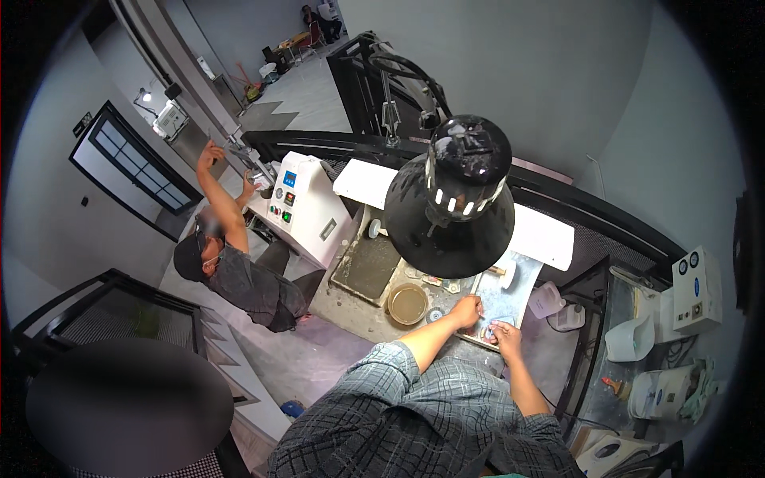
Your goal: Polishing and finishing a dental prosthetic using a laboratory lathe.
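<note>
My left hand point(468, 311) is closed over the right part of the worktable, its fingers curled in; whatever they hold is hidden. Close beside it, my right hand point(507, 338) pinches something too small to make out. A small bluish piece point(488, 327) shows between the two hands, over the edge of a light blue-grey sheet or tray point(516, 297). Left of my left hand lies a small round grey-white disc point(434, 315). Further left stands a round bowl point(390, 309) of brown muddy liquid.
A black lamp point(458, 211) hangs low over the table. At left are a sludge-filled tray point(356, 296) and a white control box point(307, 203). A seated co-worker point(251, 279) reaches up beyond. Plastic jugs point(547, 299) stand at right, near shelved equipment point(696, 288).
</note>
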A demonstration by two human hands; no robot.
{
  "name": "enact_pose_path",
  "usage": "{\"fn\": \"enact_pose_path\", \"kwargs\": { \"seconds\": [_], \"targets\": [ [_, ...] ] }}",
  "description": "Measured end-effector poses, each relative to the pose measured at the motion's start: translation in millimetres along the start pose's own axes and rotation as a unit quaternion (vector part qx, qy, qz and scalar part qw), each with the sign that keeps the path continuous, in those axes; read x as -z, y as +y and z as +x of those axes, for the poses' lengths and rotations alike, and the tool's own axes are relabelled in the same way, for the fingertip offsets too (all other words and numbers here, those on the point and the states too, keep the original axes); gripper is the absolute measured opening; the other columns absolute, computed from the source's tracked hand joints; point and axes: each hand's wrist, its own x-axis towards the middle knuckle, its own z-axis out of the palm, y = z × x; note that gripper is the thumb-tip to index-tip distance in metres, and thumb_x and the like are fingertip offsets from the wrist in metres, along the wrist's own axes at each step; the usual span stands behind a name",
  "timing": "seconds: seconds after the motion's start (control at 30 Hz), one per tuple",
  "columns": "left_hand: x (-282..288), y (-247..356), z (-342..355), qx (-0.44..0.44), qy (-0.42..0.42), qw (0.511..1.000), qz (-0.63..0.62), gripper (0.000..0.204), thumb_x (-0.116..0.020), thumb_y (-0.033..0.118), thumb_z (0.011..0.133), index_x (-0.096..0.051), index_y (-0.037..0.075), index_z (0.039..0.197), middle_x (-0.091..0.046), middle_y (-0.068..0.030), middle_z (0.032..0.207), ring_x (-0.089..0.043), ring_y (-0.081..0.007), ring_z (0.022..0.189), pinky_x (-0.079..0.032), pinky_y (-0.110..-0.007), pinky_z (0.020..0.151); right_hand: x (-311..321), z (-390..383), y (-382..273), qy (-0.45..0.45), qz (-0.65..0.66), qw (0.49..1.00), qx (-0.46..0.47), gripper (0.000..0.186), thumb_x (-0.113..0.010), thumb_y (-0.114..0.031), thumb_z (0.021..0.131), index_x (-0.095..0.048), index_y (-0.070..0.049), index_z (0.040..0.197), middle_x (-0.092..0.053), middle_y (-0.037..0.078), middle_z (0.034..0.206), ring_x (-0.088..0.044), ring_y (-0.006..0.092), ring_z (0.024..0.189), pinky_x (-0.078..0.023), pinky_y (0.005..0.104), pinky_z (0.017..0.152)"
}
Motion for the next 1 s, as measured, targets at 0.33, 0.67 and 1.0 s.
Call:
{"fn": "enact_pose_path", "kwargs": {
  "seconds": [0.33, 0.67, 1.0],
  "targets": [
    [-2, -6, 4, -0.017, 0.011, 1.0, 0.005, 0.013, -0.05, 0.005, 0.077, -0.059, -0.002, 0.071, -0.061, -0.0183, 0.077, -0.06, -0.0319, 0.076, -0.046, -0.038, 0.069, 0, -4, -6, -0.007, -0.017, 1.0, 0.011, 0.019, -0.058, -0.005, 0.083, -0.061, 0.004, 0.099, -0.066, 0.009, 0.085, -0.059, 0.0108, 0.059, -0.051, 0.0228, 0.055],
    [0, -2, 2, -0.011, 0.012, 1.0, 0.006, 0.011, -0.05, 0.004, 0.074, -0.058, -0.003, 0.07, -0.06, -0.0191, 0.076, -0.06, -0.0326, 0.075, -0.046, -0.039, 0.07, -1, -4, -10, -0.011, -0.021, 1.0, 0.005, 0.019, -0.059, -0.005, 0.083, -0.062, 0.004, 0.099, -0.066, 0.008, 0.087, -0.058, 0.0091, 0.059, -0.05, 0.0219, 0.054],
    [-1, -3, 1, -0.019, 0.011, 1.0, 0.018, 0.011, -0.051, 0.005, 0.074, -0.059, -0.001, 0.07, -0.061, -0.0185, 0.077, -0.06, -0.0328, 0.077, -0.046, -0.039, 0.071, -1, -5, -12, -0.009, -0.013, 1.0, -0.007, 0.019, -0.059, -0.005, 0.083, -0.062, 0.003, 0.1, -0.066, 0.008, 0.087, -0.058, 0.0088, 0.059, -0.05, 0.0217, 0.054]
  ]
}}
